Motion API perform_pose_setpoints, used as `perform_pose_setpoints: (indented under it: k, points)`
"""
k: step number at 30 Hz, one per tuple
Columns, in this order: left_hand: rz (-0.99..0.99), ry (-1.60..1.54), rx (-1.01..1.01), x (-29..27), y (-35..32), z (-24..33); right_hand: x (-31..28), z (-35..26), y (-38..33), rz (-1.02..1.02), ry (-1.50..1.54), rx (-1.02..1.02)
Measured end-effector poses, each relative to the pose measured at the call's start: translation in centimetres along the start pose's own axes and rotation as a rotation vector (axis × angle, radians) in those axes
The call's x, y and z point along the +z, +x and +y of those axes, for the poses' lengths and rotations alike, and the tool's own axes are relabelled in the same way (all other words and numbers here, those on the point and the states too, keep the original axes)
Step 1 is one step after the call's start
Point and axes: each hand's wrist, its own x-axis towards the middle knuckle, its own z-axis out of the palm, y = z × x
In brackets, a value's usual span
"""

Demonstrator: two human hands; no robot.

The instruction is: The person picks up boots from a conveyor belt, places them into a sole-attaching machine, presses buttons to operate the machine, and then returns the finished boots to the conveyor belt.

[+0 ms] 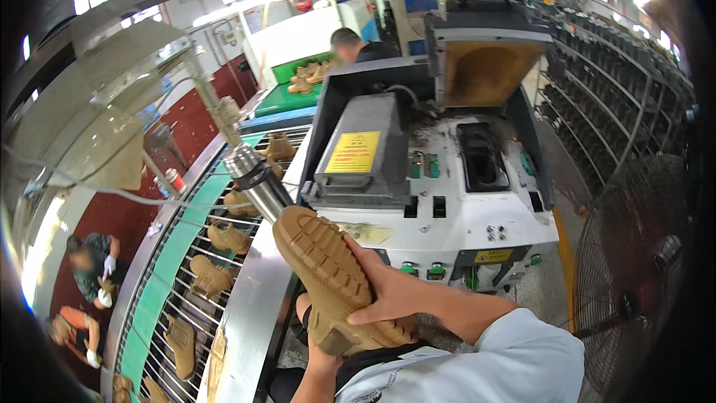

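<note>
Tan, lugged rubber sole (332,272) of a boot is turned up toward the camera, low in the middle of the view, just in front of a white and grey machine (447,201) and beside the steel edge of a long conveyor. It is clasped by the right hand (391,295), whose fingers and thumb are closed around the heel half from the right, while the left hand (317,354) is set under the heel end from below; only part of that hand is seen, so how tightly it is closed cannot be told. The step in hand is judged to be a handling or checking of the sole with the boot held bottom-up, and a firm two-handed hold and a clear path would be called for by any setting down, since the boot is raised between machine and conveyor. A shiny steel flask-shaped cylinder (253,175) with a dark band is seen just beyond the toe, close enough to be struck if the boot is swung forward. More tan boots (212,276) are carried on the wire racks of the green conveyor (160,276) to the left. A yellow label is borne on the grey box atop the machine, and a dark opening (481,157) is sunk in its white deck. Other people are seen at far left and behind the machine, and a large standing fan (634,269) is at right.
</note>
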Motion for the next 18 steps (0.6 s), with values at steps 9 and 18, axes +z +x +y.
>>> perform_pose_setpoints:
  k: [9, 18]
  points:
    - [-0.378, -0.020, -0.271, 5.2, 6.1, -4.4, -2.9, 6.8, -11.6, 0.403, 0.108, 0.073]
    - [-0.279, 0.273, -0.340, 7.3, 11.1, -13.0, -10.7, 9.4, -14.4, 0.834, 0.350, 0.056]
